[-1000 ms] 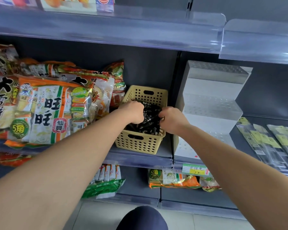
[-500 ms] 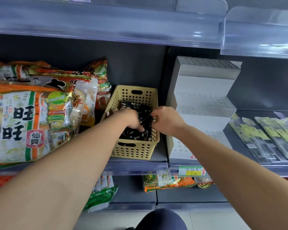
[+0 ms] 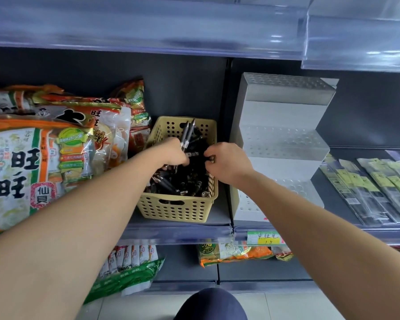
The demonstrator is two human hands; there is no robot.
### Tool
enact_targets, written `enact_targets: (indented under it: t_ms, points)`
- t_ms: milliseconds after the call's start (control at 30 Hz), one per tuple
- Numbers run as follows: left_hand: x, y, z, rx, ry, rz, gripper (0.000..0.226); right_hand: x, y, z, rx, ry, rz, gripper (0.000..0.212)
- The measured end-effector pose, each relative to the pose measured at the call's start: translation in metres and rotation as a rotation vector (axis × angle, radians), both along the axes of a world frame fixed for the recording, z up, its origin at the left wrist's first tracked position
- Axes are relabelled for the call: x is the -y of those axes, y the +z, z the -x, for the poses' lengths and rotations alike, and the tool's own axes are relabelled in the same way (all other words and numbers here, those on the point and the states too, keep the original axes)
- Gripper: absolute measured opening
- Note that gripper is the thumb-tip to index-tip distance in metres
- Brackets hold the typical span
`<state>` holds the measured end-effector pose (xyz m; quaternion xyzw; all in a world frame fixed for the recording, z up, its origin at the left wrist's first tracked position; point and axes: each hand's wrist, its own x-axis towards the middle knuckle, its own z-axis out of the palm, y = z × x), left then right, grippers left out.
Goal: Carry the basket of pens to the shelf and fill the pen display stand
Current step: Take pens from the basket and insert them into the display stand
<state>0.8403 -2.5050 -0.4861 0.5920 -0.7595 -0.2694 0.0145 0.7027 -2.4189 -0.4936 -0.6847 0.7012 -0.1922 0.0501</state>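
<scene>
Several pens (image 3: 186,133) near upright, tips up, left hand (image 3: 173,154) gripping them, right hand (image 3: 229,163) grip unclear

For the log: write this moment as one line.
basket: on shelf | left grip: holds pens | right grip: in basket, hold unclear | stand: empty

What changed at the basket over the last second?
The left hand, gripping a bunch of pens, has raised them tips up above the pile. The right hand stays at the right rim of the basket. The basket and display stand have not moved.
</scene>
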Motion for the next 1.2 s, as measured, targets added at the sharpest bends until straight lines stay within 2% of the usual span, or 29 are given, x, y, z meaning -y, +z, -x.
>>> enact_targets:
  t_ms: [100,233,300,367,467,533,667,800,867,1000,1100,1200]
  points:
    - [-0.002,0.014,-0.009,-0.261,0.077,-0.096,0.032,0.005,0.001,-0.006,-0.006,-0.005,0.023,0.023]
    - [-0.008,0.026,-0.015,-0.48,0.151,-0.19,0.059,0.013,0.003,-0.014,0.079,-0.028,0.033,0.025]
    - [-0.011,0.03,-0.018,-0.581,0.166,-0.246,0.061,0.016,0.004,-0.016,0.092,-0.044,0.029,0.023]
    - [-0.011,0.03,-0.021,-0.683,0.171,-0.311,0.053,0.017,0.005,-0.018,0.105,-0.054,0.031,0.021]
    - [-0.018,0.035,-0.025,-0.797,0.2,-0.356,0.025,0.017,0.008,-0.019,0.141,-0.053,0.056,0.022]
    - [-0.024,0.038,-0.026,-0.837,0.22,-0.389,0.012,0.016,0.013,-0.017,0.179,-0.055,0.078,0.023]
    - [-0.026,0.036,-0.03,-0.919,0.19,-0.464,0.006,0.013,0.023,-0.015,0.28,-0.063,0.123,0.025]
    - [-0.028,0.031,-0.034,-0.991,0.22,-0.474,0.025,0.01,0.034,-0.016,0.555,-0.093,0.138,0.022]
    - [-0.03,0.032,-0.035,-1.043,0.194,-0.512,0.024,0.012,0.036,-0.018,0.66,-0.085,0.125,0.018]
    - [-0.034,0.035,-0.038,-1.062,0.145,-0.491,0.024,0.015,0.041,-0.024,0.894,-0.096,0.049,0.007]
    - [-0.035,0.036,-0.042,-1.051,0.16,-0.452,0.025,0.012,0.047,-0.026,1.132,-0.079,-0.069,0.014]
    - [-0.039,0.037,-0.044,-1.019,0.156,-0.415,0.021,0.01,0.051,-0.024,1.22,-0.045,-0.135,0.011]
